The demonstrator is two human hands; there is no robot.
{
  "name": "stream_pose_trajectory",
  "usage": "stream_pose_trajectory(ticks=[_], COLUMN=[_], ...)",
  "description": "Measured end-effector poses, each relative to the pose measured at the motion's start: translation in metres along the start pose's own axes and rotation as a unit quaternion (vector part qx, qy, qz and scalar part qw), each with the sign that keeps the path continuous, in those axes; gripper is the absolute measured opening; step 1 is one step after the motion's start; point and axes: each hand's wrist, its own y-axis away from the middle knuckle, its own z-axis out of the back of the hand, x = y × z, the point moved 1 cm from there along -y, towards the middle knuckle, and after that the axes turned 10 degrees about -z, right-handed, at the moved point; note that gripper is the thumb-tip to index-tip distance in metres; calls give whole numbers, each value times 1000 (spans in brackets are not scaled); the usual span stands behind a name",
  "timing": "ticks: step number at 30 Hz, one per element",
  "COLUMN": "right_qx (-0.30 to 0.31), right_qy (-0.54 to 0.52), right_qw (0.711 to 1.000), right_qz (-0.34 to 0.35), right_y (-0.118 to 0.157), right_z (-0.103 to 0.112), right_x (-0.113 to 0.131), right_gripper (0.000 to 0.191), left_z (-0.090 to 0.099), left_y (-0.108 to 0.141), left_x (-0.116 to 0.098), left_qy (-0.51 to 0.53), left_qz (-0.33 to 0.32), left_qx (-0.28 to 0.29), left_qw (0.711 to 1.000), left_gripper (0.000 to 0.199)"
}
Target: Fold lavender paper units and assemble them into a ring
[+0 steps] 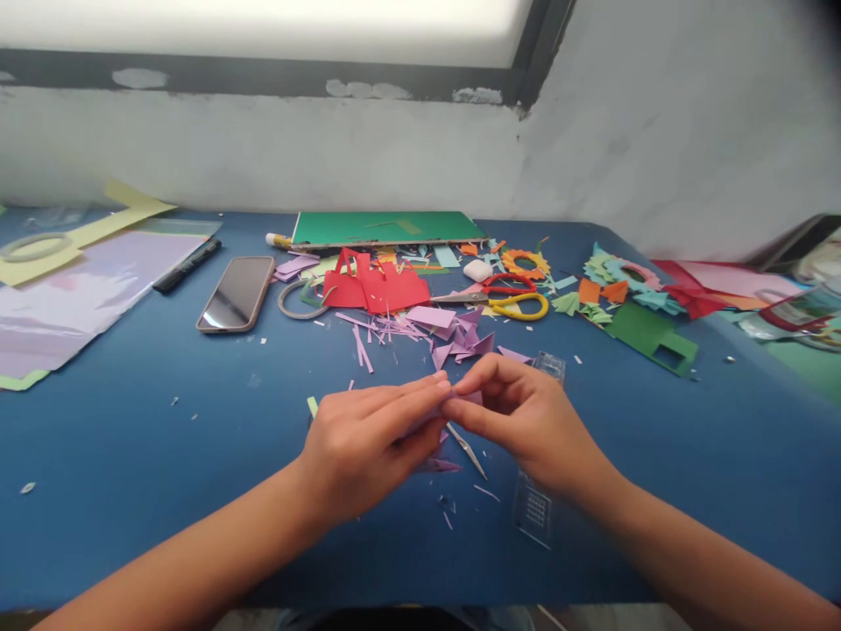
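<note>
My left hand [374,438] and my right hand [526,416] meet above the blue table [197,491], fingertips nearly touching. Between them is a piece of purple paper [441,464], mostly hidden by my fingers. The left fingers are pressed together on it, and the right thumb and forefinger pinch its edge. Under the hands lies the blade of a small metal tool [468,451], partly covered. Beside my right wrist a clear plastic ruler [533,510] lies flat. Purple paper scraps [463,337] are strewn just beyond the fingertips.
Scissors [519,305], red paper [394,287], a tape ring [302,300] and a green board [387,228] lie further back. A phone [236,294], a black marker [188,267] and purple sheets [98,289] are left. Paper rosettes [634,276] and green paper [650,337] are right.
</note>
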Motion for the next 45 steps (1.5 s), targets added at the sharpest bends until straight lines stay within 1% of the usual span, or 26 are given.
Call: stream_pose_trajectory(ticks=[3, 5, 9, 11, 13, 16, 18, 21, 23, 26, 30, 34, 37, 39, 40, 41, 43, 45], right_qx=[14, 38, 89, 97, 103, 105, 82, 27, -1, -14, 1, 15, 18, 14, 5, -6, -20, -15], right_qy=[9, 28, 69, 84, 81, 68, 86, 145, 178, 204, 209, 204, 200, 207, 214, 225, 250, 283], right_qw=[1000, 998, 989, 987, 987, 989, 992, 989, 983, 976, 976, 977, 977, 973, 967, 958, 926, 880], right_qz=[-16, -41, -91, -97, -95, -77, -50, 5, 41, 69, 65, 54, 68, 105, 136, 178, 283, 382], right_y=[1, 3, 6, 6, 7, 7, 7, 7, 7, 9, 9, 7, 6, 8, 9, 10, 13, 15], right_z=[1, 3, 6, 5, 5, 6, 9, 14, 16, 16, 13, 13, 12, 12, 12, 12, 13, 13], right_x=[0, 0, 2, 2, 3, 6, 10, 15, 18, 18, 16, 16, 16, 16, 17, 17, 17, 17], right_gripper=[19, 24, 38, 41, 41, 43, 40, 20, 12, 11, 11, 12, 10, 5, 3, 5, 14, 18], left_z=[0, 0, -1, -1, -1, 2, 5, 10, 11, 10, 8, 8, 9, 9, 9, 10, 13, 17], left_y=[0, 1, 4, 5, 4, 0, -4, -7, -8, -8, -8, -8, -8, -8, -9, -9, -11, -13], left_x=[1, 3, 7, 8, 9, 7, 6, 6, 7, 8, 10, 10, 10, 10, 10, 10, 8, 7], left_qy=[4, 7, 20, 25, 31, 49, 54, 44, 38, 41, 56, 71, 82, 91, 96, 98, 84, 50], left_qz=[-10, -24, -86, -108, -114, -96, -73, -45, -50, -87, -112, -115, -92, -70, -60, -53, -47, -60], left_qx=[4, 12, 27, 37, 48, 25, -8, -43, -55, -47, -32, -23, -14, -2, 0, -4, -29, -61], left_qw=[1000, 1000, 996, 993, 992, 994, 996, 997, 997, 994, 992, 991, 992, 993, 994, 994, 995, 995], left_gripper=[20, 19, 20, 21, 22, 24, 23, 22, 23, 24, 23, 22, 20, 23, 26, 28, 24, 12])
